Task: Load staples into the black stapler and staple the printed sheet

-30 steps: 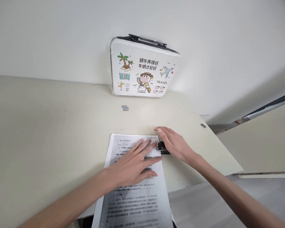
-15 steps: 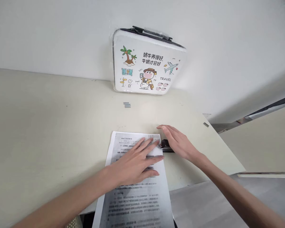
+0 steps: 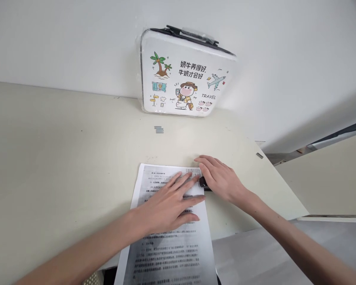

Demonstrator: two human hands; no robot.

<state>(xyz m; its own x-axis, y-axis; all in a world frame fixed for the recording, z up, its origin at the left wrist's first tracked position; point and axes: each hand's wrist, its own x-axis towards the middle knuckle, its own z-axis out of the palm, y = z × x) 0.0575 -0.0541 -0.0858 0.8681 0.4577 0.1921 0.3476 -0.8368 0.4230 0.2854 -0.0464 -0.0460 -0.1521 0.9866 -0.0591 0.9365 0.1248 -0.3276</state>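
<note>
Cream desk (image 3: 62, 150): matt top that runs back to a white wall.
Case (image 3: 186, 75): white with a cartoon print and a black handle on top; stands against the wall, well behind both hands.
Sheet (image 3: 166, 253): printed page, long axis running away from the person, near end hanging over the desk edge.
Left grip (image 3: 169, 206): fingers spread, palm flat on the sheet's upper half, fingertips pointing at its top right corner.
Right grip (image 3: 221, 180): palm down over the stapler, fingers together and nearly straight, tips at the sheet's top right corner. The thumb is hidden, so I cannot tell whether it clasps.
Stapler (image 3: 202, 183): black, only its nose showing, touching the sheet's right edge just below the corner. The rest lies under the right grip and seems to run rightward off the sheet. The right grip is on it and the left fingertips are just beside it.
Staples (image 3: 158, 129): short grey strip between case and sheet, apart from both.
Grey bit (image 3: 259, 155): lies near the desk's right edge.
</note>
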